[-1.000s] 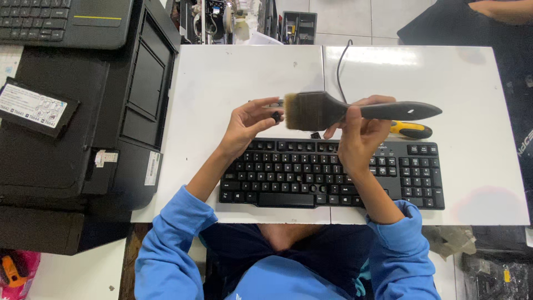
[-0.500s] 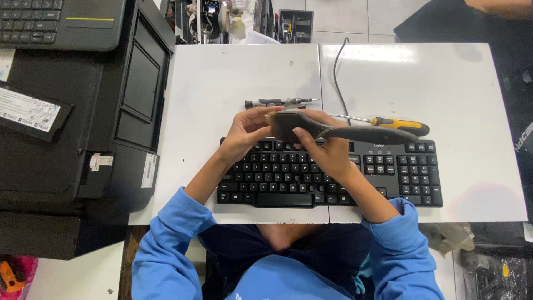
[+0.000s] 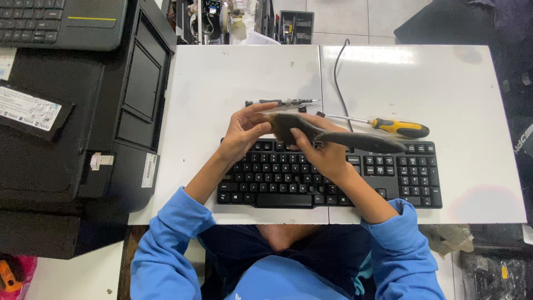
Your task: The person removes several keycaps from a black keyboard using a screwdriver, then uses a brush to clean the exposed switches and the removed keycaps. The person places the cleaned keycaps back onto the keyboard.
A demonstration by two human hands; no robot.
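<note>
My right hand (image 3: 325, 153) grips a wide paintbrush (image 3: 355, 140) by its dark handle, just above the top rows of a black keyboard (image 3: 277, 186). The brush's bristles (image 3: 282, 123) press against the fingertips of my left hand (image 3: 243, 132). Those fingers are pinched together at the bristles. The small black keycap they held a second ago is now hidden behind bristles and fingers.
A black-handled screwdriver (image 3: 277, 102) and a yellow-handled screwdriver (image 3: 400, 128) lie on the white table (image 3: 444, 83) behind the keyboard. A dark cable (image 3: 336, 72) runs to the far edge. A black printer (image 3: 127, 94) stands to the left, with a second keyboard (image 3: 33, 19) on top.
The brush came down from above the table and its bristles moved left onto my left fingertips. The handle now lies lower, over the keyboard's top edge. Both screwdrivers have come into view.
</note>
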